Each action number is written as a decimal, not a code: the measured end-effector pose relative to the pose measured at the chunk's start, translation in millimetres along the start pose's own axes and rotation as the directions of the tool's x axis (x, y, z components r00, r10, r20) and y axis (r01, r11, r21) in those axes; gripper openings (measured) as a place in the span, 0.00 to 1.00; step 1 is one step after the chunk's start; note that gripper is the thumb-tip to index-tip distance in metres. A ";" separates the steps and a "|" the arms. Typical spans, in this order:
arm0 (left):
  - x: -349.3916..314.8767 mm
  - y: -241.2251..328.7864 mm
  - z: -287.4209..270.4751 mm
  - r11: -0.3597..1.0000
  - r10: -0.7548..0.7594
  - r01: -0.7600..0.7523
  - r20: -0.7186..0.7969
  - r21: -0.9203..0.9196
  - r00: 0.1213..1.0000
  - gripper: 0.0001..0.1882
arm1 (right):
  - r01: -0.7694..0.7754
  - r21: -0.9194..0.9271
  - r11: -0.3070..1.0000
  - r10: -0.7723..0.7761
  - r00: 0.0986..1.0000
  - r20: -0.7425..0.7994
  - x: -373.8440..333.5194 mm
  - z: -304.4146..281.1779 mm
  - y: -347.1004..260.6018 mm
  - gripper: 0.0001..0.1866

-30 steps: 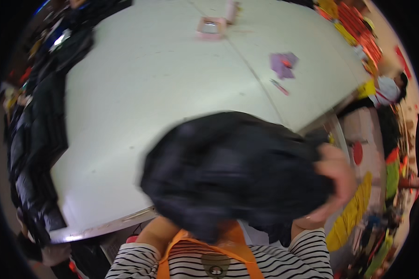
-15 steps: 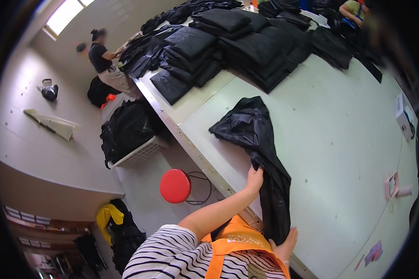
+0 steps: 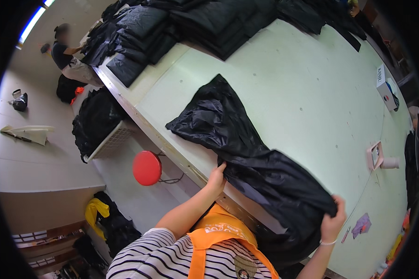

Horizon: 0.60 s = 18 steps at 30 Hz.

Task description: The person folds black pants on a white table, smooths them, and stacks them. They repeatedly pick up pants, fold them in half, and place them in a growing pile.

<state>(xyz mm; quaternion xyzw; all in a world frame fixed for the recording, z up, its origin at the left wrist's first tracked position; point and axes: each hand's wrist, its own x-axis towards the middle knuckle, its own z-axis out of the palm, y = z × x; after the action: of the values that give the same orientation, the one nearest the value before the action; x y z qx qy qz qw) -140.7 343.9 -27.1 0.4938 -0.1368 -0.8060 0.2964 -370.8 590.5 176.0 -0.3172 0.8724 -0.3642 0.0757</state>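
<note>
A long piece of thin, shiny black fabric [image 3: 260, 162], perhaps a garment, lies creased across the pale table [image 3: 302, 125], with its near end hanging over the front edge. My left hand [image 3: 216, 177] is closed on its near edge, around the middle of its length; the fabric hides some fingertips. At the right end, my right hand [image 3: 334, 221] grips a bunched edge with fingers curled over it. The fabric's far left end fans out into a wide, wrinkled shape on the table.
Folded black stacks [image 3: 219, 28] cover the table's far side. A white box [image 3: 386, 88], a pink holder [image 3: 375, 156] and a purple scrap [image 3: 361, 224] lie to the right. Left of the table are a red stool [image 3: 147, 168] and a filled white basket [image 3: 108, 139]. A person [image 3: 67, 56] stands far left.
My right hand has moved up and right from the table's front edge and now grips the fabric's end. The fabric is spread wider and slants rightward. The view has shifted.
</note>
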 end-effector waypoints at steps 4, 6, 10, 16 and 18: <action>18.3 19.8 -39.8 0.999 0.020 -0.023 -0.085 -0.040 0.996 0.25 | 0.320 -0.067 0.945 -0.322 0.947 -0.018 37.9 28.5 -2.6 0.22; 20.1 64.0 -61.4 0.976 0.197 -0.210 -0.158 -0.064 0.967 0.19 | 0.262 -0.233 0.937 -0.226 0.959 0.169 37.0 65.3 52.8 0.26; 49.9 176.9 -128.1 0.830 0.553 -0.525 -0.408 0.189 0.727 0.30 | 0.231 -0.518 0.824 -0.017 0.923 0.385 8.7 139.9 96.4 0.47; 115.3 312.1 -109.6 0.386 0.771 -0.469 0.002 0.795 0.637 0.35 | 0.157 -0.260 0.953 -0.015 0.879 0.477 33.7 181.1 22.8 0.30; 141.2 329.2 -76.7 0.298 0.653 -0.343 0.071 0.891 0.754 0.37 | 0.131 -0.274 0.953 0.020 0.873 0.488 37.2 186.6 13.7 0.27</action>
<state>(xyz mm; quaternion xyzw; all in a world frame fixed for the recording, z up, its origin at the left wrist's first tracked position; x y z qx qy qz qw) -8.2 3.8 4.5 0.6208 -0.6222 -0.3987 0.2617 -339.1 465.6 35.3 -0.4311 0.8607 -0.1389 0.2327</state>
